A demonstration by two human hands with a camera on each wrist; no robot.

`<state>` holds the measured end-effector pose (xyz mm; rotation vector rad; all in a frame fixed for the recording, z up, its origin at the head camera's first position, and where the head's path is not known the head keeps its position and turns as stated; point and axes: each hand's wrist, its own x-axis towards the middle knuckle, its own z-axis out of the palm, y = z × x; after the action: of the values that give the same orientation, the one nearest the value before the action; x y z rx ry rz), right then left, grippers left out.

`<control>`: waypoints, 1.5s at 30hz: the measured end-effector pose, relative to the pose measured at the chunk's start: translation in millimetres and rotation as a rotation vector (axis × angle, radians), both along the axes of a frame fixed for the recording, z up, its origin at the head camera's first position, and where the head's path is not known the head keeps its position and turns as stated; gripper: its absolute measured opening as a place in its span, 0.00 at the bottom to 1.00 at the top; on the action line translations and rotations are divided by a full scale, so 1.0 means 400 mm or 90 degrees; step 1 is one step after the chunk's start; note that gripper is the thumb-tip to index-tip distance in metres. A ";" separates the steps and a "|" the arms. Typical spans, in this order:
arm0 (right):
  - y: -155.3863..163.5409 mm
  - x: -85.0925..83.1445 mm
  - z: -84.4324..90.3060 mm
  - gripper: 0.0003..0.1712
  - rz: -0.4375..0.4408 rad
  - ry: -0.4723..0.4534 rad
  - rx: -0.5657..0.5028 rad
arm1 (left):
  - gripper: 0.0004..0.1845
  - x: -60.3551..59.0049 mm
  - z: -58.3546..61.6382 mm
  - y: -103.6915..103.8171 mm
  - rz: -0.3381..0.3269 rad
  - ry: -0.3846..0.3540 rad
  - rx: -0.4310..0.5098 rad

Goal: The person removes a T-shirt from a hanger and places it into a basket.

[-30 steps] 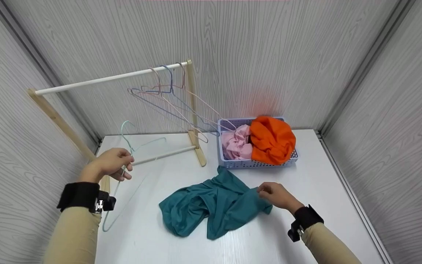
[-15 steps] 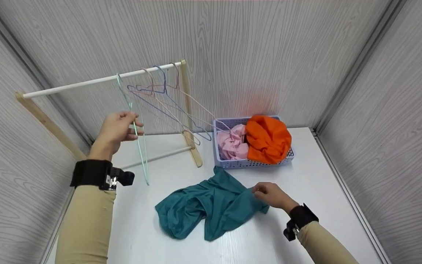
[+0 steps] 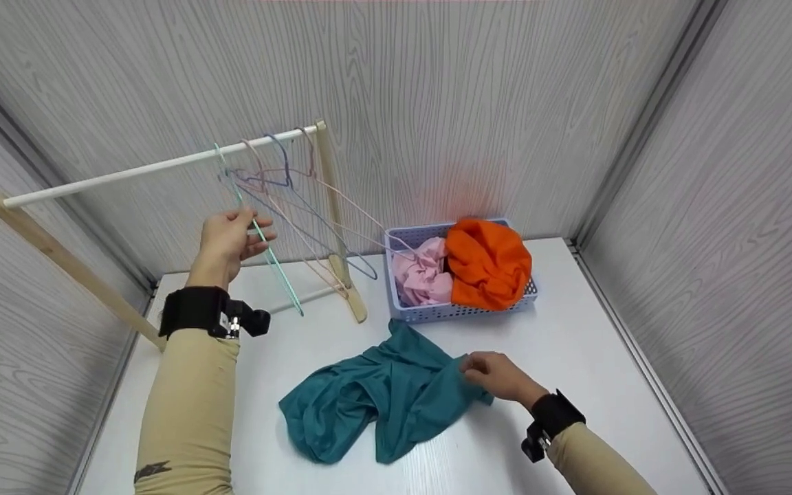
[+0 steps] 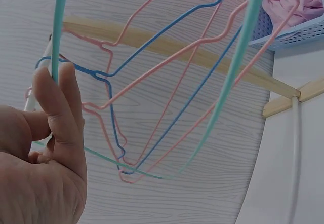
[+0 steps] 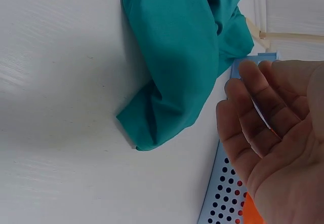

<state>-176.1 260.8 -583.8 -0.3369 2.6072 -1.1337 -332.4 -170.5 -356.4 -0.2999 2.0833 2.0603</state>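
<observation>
My left hand (image 3: 227, 237) pinches a mint-green wire hanger (image 3: 278, 267) by its side, below the rack's rod. The hanger's hook is at the white rod (image 3: 121, 173); I cannot tell if it bears its weight. In the left wrist view the green wire (image 4: 246, 34) sweeps in front of the other hangers. A crumpled teal garment (image 3: 396, 392) lies on the table. Over its right end hovers my right hand (image 3: 502, 377), fingers loosely bent and holding nothing. The right wrist view has that hand apart from the cloth (image 5: 172, 51).
Pink hangers and a blue hanger (image 3: 287, 168) hang towards the rod's right end. A light-blue perforated basket (image 3: 430, 314) stands at the back, with pink cloth (image 3: 423, 275) and orange cloth (image 3: 492, 265) in it. Grey wood-grain walls enclose the table.
My left hand has lifted the green hanger from low on the left up to the rod and turned it edge-on. The right hand has stayed over the teal garment. The head view has shifted slightly.
</observation>
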 end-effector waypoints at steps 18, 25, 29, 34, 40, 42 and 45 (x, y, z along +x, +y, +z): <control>-0.132 -0.048 -0.016 0.10 0.014 -0.028 0.057 | 0.25 0.088 -0.145 -0.109 -0.015 0.006 -0.155; -0.242 -0.041 -0.050 0.29 -0.065 -0.034 0.147 | 0.22 0.167 -0.300 -0.129 -0.084 -0.041 -0.277; -0.317 -0.025 -0.082 0.39 -0.039 -0.061 0.194 | 0.20 0.214 -0.398 -0.089 -0.146 -0.049 -0.343; -0.356 0.005 -0.143 0.36 0.010 0.001 0.282 | 0.19 0.252 -0.452 -0.029 -0.209 -0.041 -0.390; -0.271 0.006 -0.190 0.13 -0.003 0.137 0.294 | 0.17 0.259 -0.457 0.018 -0.240 -0.029 -0.385; -0.223 -0.006 -0.185 0.13 -0.024 0.137 0.281 | 0.16 0.260 -0.457 0.024 -0.243 -0.031 -0.380; -0.153 -0.028 -0.162 0.13 -0.106 0.117 0.247 | 0.17 0.265 -0.458 0.028 -0.250 -0.034 -0.375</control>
<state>-187.5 199.6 -648.7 -0.1463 2.9842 -0.6399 -226.3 -159.2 -539.8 -0.0167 2.4342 1.1879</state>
